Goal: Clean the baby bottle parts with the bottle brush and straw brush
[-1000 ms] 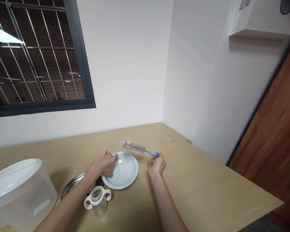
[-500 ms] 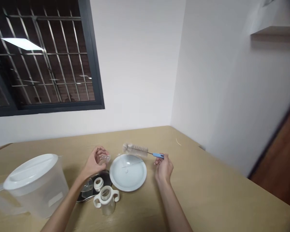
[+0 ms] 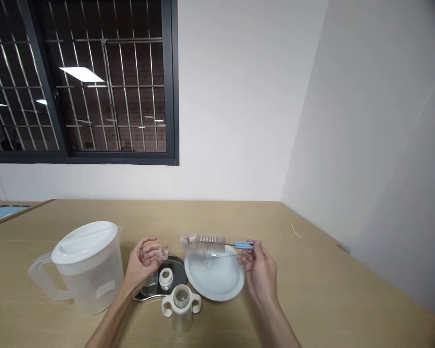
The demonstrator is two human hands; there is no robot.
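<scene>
My left hand (image 3: 145, 261) pinches a small clear bottle nipple (image 3: 163, 253) by its edge, above a dark metal tray (image 3: 179, 266). In my right hand (image 3: 259, 268) is a bottle brush (image 3: 206, 244) with a blue handle, its pale bristles pointing left over the far rim of a white bowl (image 3: 217, 285). A thin line below the brush could be a slim rod; I cannot tell. On the tray lie a white bottle collar (image 3: 166, 279) and a clear cap (image 3: 151, 284). A clear bottle (image 3: 181, 309) with two white handles stands upright, uncapped, in front.
A large lidded plastic pitcher (image 3: 90, 270) stands on the wooden table (image 3: 329, 299), left of my left forearm. A short pale strand (image 3: 296, 230) lies at the far right. Behind the table are a white wall (image 3: 232, 121) and a barred window (image 3: 112, 96).
My view has turned left, so everything sits further right. The brush has come lower, nearer the bowl. Both hands keep their hold.
</scene>
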